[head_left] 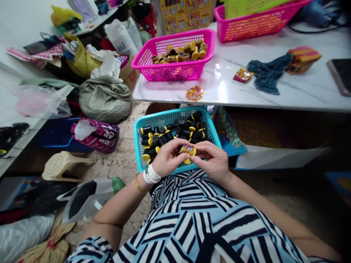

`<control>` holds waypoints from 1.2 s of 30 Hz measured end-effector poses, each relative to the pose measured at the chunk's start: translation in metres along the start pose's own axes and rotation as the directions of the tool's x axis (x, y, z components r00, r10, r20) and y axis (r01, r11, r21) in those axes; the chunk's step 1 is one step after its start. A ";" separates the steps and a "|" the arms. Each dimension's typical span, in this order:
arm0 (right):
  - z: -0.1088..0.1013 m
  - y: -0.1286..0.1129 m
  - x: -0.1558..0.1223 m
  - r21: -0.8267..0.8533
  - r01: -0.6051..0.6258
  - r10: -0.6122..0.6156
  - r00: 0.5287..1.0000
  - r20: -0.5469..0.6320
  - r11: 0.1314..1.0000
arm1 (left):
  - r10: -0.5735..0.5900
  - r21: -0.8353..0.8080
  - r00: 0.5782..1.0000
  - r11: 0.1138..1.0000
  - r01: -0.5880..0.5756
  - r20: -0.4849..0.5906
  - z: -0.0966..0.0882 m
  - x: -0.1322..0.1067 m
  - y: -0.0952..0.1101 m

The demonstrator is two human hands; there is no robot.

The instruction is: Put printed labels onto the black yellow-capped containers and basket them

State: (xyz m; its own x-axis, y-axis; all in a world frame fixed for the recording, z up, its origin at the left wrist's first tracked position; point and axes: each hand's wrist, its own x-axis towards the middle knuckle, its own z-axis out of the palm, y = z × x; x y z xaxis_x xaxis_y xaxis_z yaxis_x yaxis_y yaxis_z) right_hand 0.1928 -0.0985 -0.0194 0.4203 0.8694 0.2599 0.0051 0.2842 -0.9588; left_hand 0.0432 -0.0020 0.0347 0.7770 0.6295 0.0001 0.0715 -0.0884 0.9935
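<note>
Between my two hands is a small yellow-capped canister with a colourful printed label round its side. My left hand grips it from the left, thumb and fingers closed on it. From the right, the fingertips of my right hand pinch its yellow end. Both hands are over the near rim of a turquoise basket. Inside lie many black canisters with yellow caps and no labels. My fingers cover part of the held canister.
A pink basket of labelled canisters stands on the white table. Near its front edge lie several stickers. Farther right are a dark cloth, an orange pack and a phone. A cream stool stands left.
</note>
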 end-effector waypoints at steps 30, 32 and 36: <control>-0.014 0.009 0.011 -0.124 0.362 -0.342 0.927 0.156 0.924 | -0.387 -0.466 0.921 0.823 0.325 -0.041 0.010 0.003 -0.028; -0.014 0.008 0.011 -0.142 0.300 -0.283 0.951 0.128 0.943 | -0.380 -0.474 0.922 0.827 0.301 -0.079 0.009 0.002 -0.028; -0.012 0.014 0.015 0.041 -0.171 0.171 0.985 0.010 0.984 | -0.318 -0.469 0.935 0.857 0.212 -0.158 0.006 0.000 -0.027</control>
State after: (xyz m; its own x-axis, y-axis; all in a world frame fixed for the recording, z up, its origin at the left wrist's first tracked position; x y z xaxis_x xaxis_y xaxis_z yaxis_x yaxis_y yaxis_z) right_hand 0.2095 -0.0864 -0.0304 0.4059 0.9091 0.0936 -0.1043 0.1478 -0.9835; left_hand 0.0445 -0.0041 0.0071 0.6046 0.7389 -0.2974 -0.0675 0.4196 0.9052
